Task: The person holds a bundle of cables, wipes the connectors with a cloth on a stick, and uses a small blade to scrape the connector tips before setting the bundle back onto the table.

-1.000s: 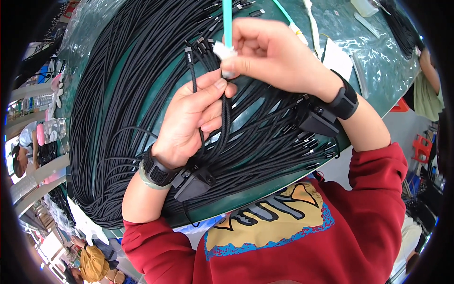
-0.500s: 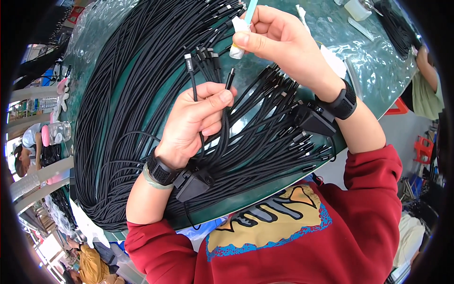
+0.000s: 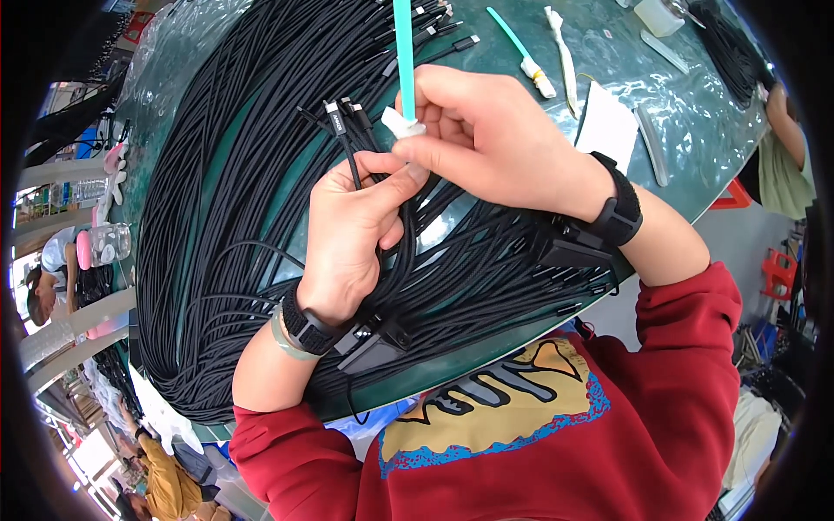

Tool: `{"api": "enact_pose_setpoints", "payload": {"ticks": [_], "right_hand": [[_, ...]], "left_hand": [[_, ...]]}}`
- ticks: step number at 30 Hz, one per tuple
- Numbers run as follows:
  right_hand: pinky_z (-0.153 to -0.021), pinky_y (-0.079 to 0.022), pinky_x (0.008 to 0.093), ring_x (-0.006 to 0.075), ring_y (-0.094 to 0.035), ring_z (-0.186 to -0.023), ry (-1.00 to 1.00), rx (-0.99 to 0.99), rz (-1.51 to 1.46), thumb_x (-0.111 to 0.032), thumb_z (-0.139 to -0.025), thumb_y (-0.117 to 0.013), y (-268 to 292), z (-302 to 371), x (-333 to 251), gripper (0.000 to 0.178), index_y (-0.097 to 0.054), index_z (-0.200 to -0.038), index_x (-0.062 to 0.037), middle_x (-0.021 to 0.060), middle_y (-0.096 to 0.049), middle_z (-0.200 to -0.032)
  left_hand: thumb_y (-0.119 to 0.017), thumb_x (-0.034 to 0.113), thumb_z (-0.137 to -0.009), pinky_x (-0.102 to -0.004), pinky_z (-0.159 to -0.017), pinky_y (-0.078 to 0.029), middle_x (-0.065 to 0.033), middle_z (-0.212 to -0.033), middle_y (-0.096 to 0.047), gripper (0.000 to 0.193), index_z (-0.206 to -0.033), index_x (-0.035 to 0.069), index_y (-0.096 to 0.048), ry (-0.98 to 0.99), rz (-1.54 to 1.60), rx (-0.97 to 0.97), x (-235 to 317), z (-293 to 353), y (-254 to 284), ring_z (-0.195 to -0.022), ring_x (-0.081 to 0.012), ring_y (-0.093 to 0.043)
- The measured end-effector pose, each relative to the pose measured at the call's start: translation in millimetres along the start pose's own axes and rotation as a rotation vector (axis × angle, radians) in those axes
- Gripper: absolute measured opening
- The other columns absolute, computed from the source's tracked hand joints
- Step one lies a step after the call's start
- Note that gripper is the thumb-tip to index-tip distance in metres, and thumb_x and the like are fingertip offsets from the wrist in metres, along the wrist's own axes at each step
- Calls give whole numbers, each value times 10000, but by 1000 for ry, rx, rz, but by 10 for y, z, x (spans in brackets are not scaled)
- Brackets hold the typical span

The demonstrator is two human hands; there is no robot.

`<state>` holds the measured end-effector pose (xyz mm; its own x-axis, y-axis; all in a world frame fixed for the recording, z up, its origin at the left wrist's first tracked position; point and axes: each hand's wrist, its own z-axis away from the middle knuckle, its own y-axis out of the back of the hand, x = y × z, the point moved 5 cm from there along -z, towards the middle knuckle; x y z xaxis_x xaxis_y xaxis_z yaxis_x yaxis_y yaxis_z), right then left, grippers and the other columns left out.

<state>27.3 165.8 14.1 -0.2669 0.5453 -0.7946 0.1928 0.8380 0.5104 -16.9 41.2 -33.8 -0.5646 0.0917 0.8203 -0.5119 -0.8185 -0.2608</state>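
Note:
My left hand [image 3: 352, 221] is closed round several black braided cables. One cable's plug [image 3: 334, 117] stands up above the fingers, with more cable ends behind it. Between thumb and fingers, my right hand [image 3: 486, 139] grips a teal stick [image 3: 405, 61] with a white cloth wrapped on its lower end [image 3: 402, 126]. The cloth is just above my left thumb, and the fingertips of both hands nearly meet. The tip of the cable pinched there is hidden by the cloth and right fingers. Beneath both hands spreads a large bundle of black cables [image 3: 200, 191].
A second teal stick with a cloth end [image 3: 537, 76], a twisted white cloth [image 3: 563, 56], a white sheet [image 3: 608, 126] and a grey strip [image 3: 651, 146] lie on the green table [image 3: 599, 43]. A clear bottle [image 3: 658, 17] stands far right. Another person's arm [image 3: 786, 126] is at the right edge.
My right hand has come down and left, bringing the stick's cloth end to my left fingertips. The second stick and another cable plug now show where the right hand was.

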Motion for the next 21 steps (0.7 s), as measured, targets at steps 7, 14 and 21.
{"api": "enact_pose_setpoints", "payload": {"ticks": [7, 14, 21], "right_hand": [[-414, -293, 191, 34, -373, -445, 18, 163, 22, -67, -730, -634, 76, -30, 40, 168, -496, -812, -20, -17, -440, -530], [-419, -304, 189, 31, -397, -450, 51, 114, 50, -88, -726, -642, 30, -14, -4, 179, -498, -806, -16, -2, -459, -538], [-437, -333, 189, 46, -434, -476, 15, 121, -52, -102, -723, -648, 85, -51, 101, 188, -507, -801, -4, 15, -482, -551]], "left_hand": [[-641, 28, -732, -161, -328, -247, 16, -593, -503, 132, -804, 15, -530, -35, -17, -2, -23, -7, 24, -383, -14, -355], [-640, 35, -738, -165, -330, -236, 19, -592, -501, 131, -807, 19, -529, -30, -15, -16, -8, -3, 25, -389, -10, -348], [-630, 44, -751, -165, -336, -231, 17, -601, -509, 119, -814, 20, -532, -21, 34, -41, -15, -20, 40, -385, -6, -329]]}}
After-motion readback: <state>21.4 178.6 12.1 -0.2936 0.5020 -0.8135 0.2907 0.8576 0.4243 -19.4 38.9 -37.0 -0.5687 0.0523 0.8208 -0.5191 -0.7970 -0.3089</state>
